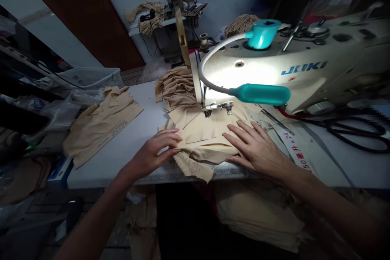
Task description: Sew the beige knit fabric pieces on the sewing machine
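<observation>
A beige fabric piece lies under the needle area of a white sewing machine. At its near edge a ribbed strip hangs toward the table's front edge. My left hand pinches the left edge of the fabric between thumb and fingers. My right hand rests on the right part of the fabric, fingers spread. Right above the cloth are the machine's presser foot and needle. More bunched beige fabric lies behind the machine's head.
A teal lamp on a bent neck lights the work. Black-handled scissors lie at the right. Another beige fabric piece lies on the table's left part, near a clear plastic bin. Stacked beige cloth is below the table edge.
</observation>
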The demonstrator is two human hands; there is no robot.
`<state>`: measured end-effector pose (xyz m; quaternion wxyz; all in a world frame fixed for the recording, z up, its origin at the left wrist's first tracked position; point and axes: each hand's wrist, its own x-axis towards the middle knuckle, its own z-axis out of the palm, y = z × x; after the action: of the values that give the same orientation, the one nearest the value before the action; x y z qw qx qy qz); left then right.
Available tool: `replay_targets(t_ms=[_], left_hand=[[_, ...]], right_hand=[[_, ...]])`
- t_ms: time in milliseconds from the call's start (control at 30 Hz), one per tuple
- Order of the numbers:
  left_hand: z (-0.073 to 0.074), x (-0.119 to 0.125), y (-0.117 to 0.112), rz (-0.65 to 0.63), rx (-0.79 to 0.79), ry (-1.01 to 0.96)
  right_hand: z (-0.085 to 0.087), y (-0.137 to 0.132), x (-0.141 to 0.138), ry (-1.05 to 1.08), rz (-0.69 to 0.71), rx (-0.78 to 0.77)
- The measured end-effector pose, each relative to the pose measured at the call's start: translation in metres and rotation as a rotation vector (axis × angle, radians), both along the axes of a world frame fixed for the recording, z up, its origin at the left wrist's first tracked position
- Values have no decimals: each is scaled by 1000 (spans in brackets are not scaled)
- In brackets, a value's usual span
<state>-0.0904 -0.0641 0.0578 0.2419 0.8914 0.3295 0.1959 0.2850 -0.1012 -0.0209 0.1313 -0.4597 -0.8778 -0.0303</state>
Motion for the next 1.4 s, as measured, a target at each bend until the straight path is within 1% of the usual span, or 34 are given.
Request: replay_targets(t_ms=[67,100,167,233,300,400,467,533,600,667,733,800,833,867,933,967,1033,1100,1133,1200,1267,1300,1333,1367,1400], left_hand=[[8,-9,4,12,-90,9],[10,-12,5,13,-111,38],[7,-13,9,5,-95,103],[-2,-8,13,-4,-31,135],[-11,0,20,6,53,125],[-21,12,31,-12,166,152],[-26,14,38,-41,239,245],[-31,12,43,-46,321,342],[-37,6,46,-38,396,386],[-39,3,47,-39,425,399],[-39,5,44,6,438,407],[-39,13,37,82,457,401],[-40,19,32,101,464,392],[-42,25,26,96,463,382],[-49,37,12,32,435,375],[-54,41,6,6,414,376],[-63,44,-6,2,383,373],[-69,43,-16,53,377,337],[-69,42,-21,85,389,302],[-65,43,-34,163,439,187],[-60,53,-52,224,472,48],[-58,62,-63,223,455,-12],[-58,74,-74,185,403,-53],[-59,88,-86,123,323,-79],[-63,103,-97,27,215,-88]], right_hand=[[2,-1,1,4,9,-15],[4,-2,1,16,15,-20],[9,-1,-1,61,35,-25],[14,2,-7,122,69,-30],[18,6,-13,178,116,-42],[18,13,-12,221,164,-65],[15,14,-3,226,148,-85],[11,12,10,232,99,-114],[7,7,20,244,59,-140],[6,2,23,235,44,-151],[9,-3,20,217,34,-139],[15,-10,16,228,20,-104],[20,-14,14,260,15,-75],[25,-20,14,308,9,-41],[34,-38,17,440,-13,13],[38,-49,20,507,-23,9],[38,-77,30,609,-36,-82],[27,-110,46,639,-58,-256],[17,-126,55,629,-90,-354],[-13,-158,79,601,-218,-543],[-49,-184,102,673,-444,-699],[-67,-194,112,738,-547,-781],[-83,-201,120,763,-585,-823],[-98,-206,126,790,-609,-855],[-110,-209,129,810,-615,-881]])
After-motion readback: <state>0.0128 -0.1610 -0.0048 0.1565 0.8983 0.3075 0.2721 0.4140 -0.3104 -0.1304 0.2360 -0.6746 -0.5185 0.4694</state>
